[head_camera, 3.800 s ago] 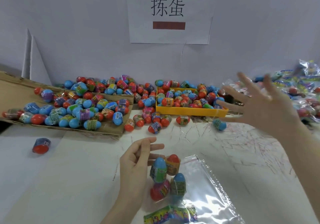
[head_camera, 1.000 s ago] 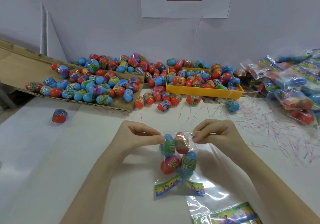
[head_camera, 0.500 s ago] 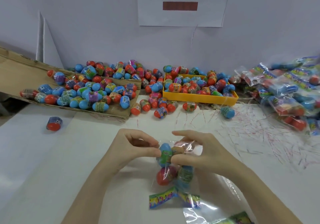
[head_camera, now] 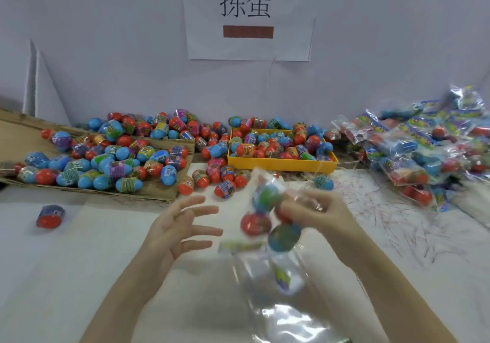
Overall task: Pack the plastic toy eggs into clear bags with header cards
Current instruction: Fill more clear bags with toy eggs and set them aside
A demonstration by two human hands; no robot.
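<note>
The right hand [head_camera: 322,211] holds a filled bag [head_camera: 267,218] lifted off the counter [head_camera: 79,250], near the middle of the scene. Its grip is closed on the clear plastic at the bag's upper part, fingers curled around it. The bag is blurred, yet several eggs show through it: a blue and green one at the top, a red one at the lower left, a blue and green one at the lower right, and a red one partly hidden behind the fingers. A smeared strip of green and yellow, the header card [head_camera: 240,246], hangs at the bag's lower left edge.

The left hand [head_camera: 180,226] hovers just left of the bag, apart from it, with an open grip: fingers spread and nearly straight, holding nothing.

Under the bag, an empty clear bag [head_camera: 278,303] lies flat on the counter at the near edge, with a blurred coloured patch showing on it.

Farther back, loose eggs [head_camera: 106,165], blue and red with printed bands, cover a cardboard sheet [head_camera: 16,128] at the left. A yellow tray [head_camera: 281,163] in the middle is heaped with more. One egg [head_camera: 50,216] lies alone at the near left. Packed bags [head_camera: 424,157] are piled at the right. A paper sign [head_camera: 249,16] hangs on the wall.
</note>
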